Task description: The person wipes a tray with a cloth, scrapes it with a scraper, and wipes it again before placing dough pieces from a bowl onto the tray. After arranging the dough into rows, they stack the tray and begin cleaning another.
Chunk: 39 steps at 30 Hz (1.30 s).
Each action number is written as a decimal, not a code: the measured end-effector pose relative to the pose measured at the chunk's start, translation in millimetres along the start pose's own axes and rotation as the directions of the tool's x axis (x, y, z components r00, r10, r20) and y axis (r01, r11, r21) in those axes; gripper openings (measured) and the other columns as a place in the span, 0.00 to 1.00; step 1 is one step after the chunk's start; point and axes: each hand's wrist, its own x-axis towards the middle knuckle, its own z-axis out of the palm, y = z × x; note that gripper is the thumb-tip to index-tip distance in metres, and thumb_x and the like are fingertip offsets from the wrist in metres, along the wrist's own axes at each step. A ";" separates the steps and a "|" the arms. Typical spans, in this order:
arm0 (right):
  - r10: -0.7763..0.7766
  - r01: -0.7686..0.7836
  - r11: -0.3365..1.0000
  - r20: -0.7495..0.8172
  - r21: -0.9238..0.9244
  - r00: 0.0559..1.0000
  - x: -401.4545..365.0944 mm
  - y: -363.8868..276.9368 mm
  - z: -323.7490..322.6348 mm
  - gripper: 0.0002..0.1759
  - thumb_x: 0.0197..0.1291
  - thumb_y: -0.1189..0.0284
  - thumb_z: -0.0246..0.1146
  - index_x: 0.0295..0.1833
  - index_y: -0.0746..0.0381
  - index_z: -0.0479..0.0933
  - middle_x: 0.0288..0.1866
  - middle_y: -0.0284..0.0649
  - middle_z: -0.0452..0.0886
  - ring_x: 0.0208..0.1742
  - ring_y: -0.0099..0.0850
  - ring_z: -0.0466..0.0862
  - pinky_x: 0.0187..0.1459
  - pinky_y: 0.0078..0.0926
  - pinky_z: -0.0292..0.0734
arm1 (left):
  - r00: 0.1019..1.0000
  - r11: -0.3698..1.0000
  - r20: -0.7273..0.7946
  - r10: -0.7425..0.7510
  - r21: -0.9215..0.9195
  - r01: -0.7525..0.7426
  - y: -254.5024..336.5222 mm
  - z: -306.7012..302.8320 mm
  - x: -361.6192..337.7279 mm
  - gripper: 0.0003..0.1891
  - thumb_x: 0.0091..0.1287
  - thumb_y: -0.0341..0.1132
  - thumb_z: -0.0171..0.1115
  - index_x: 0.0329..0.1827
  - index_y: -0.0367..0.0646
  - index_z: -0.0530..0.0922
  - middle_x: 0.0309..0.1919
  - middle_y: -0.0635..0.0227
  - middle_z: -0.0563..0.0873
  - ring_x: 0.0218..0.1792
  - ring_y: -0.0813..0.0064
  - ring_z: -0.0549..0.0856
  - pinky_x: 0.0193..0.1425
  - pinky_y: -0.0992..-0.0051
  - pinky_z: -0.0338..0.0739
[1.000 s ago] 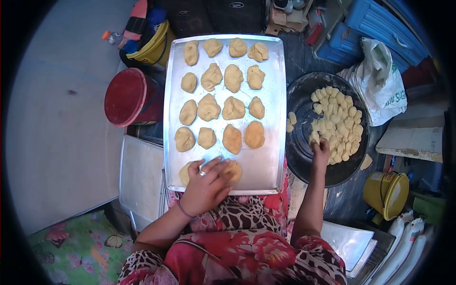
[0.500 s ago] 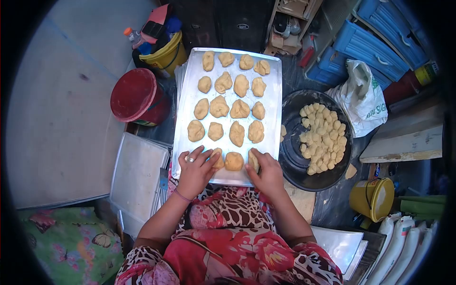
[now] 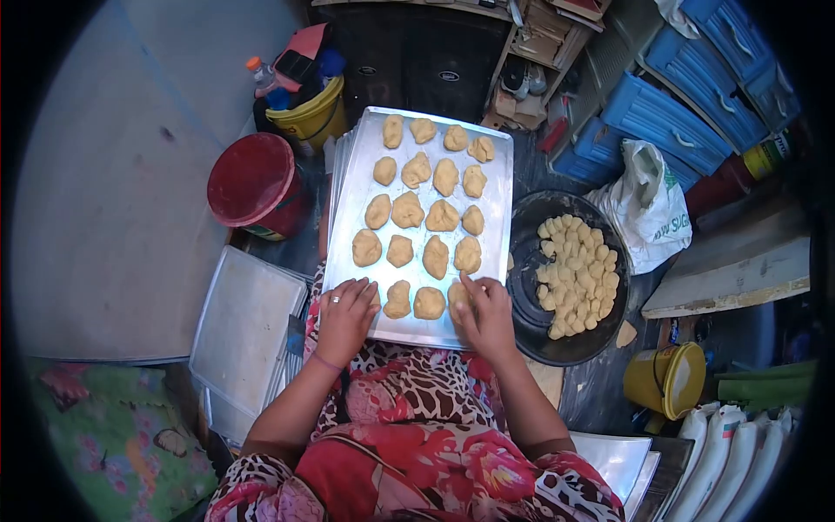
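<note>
A silver baking tray [image 3: 348, 204] lies in front of me, bearing rows of rough, yellowish dough pieces. In the nearest row, the fingers of my left hand [image 3: 346, 320] close over the leftmost dough piece [image 3: 376, 297], which is mostly hidden beneath them. At the other end of that row, my right hand [image 3: 487, 320] has its thumb and fingers around another dough piece [image 3: 457, 298]. Two uncovered pieces sit between the hands, a lumpy dough piece [image 3: 397, 299] and a rounder one [image 3: 429, 303]. Right of the tray, a black basin [image 3: 526, 235] holds a heap of smaller dough lumps [image 3: 578, 274].
At left are a red lidded bucket [image 3: 250, 181], a yellow bucket [image 3: 315, 117] and stacked trays [image 3: 243, 313]. A white sack [image 3: 645, 209], blue drawers [image 3: 670, 126] and a yellow pail [image 3: 665, 378] stand at right. Dark cabinets [image 3: 417, 65] line the back.
My left hand has moved left from the second piece of the nearest row to the leftmost one. My right hand stays on its dough piece. The view has shifted slightly.
</note>
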 end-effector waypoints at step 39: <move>0.039 -0.020 0.995 -0.203 0.095 0.978 112.1 53.0 34.3 0.13 0.56 0.77 0.63 0.48 0.65 0.81 0.46 0.44 0.81 0.49 0.42 0.78 0.51 0.34 0.74 | 0.944 0.943 -0.021 0.330 0.040 -0.329 41.6 68.0 174.9 0.12 0.61 0.34 0.60 0.46 0.44 0.82 0.49 0.65 0.84 0.48 0.66 0.80 0.54 0.65 0.69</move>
